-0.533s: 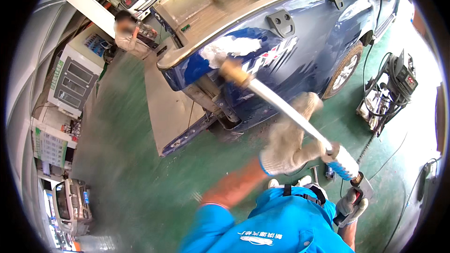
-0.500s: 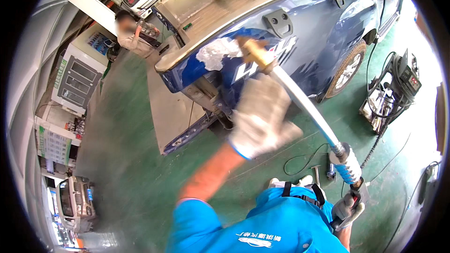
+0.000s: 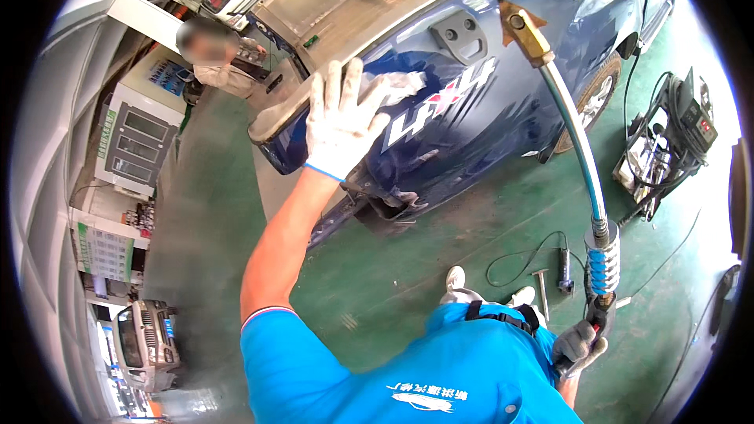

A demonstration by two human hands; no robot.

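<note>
While the left hand (image 3: 342,126) spreads wide, the right hand (image 3: 580,348) grips a long metal tool (image 3: 580,145)

In the head view, the left hand wears an off-white fabric glove with a thin blue cuff, its fingers straight and fanned apart, holding nothing. It is raised in front of a vehicle's rear corner, beside an irregular pale patch (image 3: 404,86) on the glossy dark-blue side panel (image 3: 440,161); whether the fingertips touch the surface cannot be told. Angular white lettering with a red accent (image 3: 448,98) slants across the paint, below a rounded grey bracket (image 3: 463,38) pierced by holes.

The right hand, low on the right in a grey and whitish glove, is wrapped around the tool's dark handle (image 3: 602,314). Above that come shiny metal coils (image 3: 603,267), then a smooth, silvery, gently curved tube rising to a brass-coloured head (image 3: 530,35) with a pointed, angular tip. The head overlaps the panel in view; any gap between them cannot be judged.

Near the person's white shoes, a slim T-shaped hammer (image 3: 543,298) and a cylindrical grey hand tool (image 3: 565,271) with a thin looping cable lie on the smooth green floor (image 3: 377,275). To the right, a boxy black machine (image 3: 687,129) is draped with thick cable. At the upper left is a co-worker (image 3: 224,78) in beige.
</note>
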